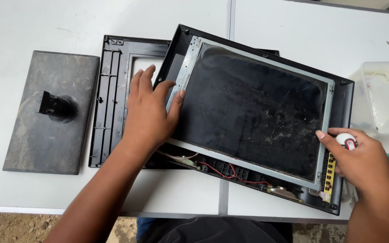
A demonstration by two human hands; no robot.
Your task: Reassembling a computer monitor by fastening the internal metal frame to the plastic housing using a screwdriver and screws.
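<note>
Monitor panel (253, 108), bare and metal-framed, tilted in black rear shell (345, 96) at centre of white counter (32, 27). Left hand (147, 112) at 9 o'clock, fingers spread flat, thumb on panel's frame. Right hand (361, 159) at 4 o'clock, fingers curled around white-handled tool (346, 140). Black bezel (111, 99) beneath, stand base (52, 110) further toward 9, clear tub (383, 96) at 3.

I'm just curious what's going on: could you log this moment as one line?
left hand: flat on screen panel left edge | right hand: holds white-and-red tool at panel's right edge | bezel frame, stand base: aside on table
</note>
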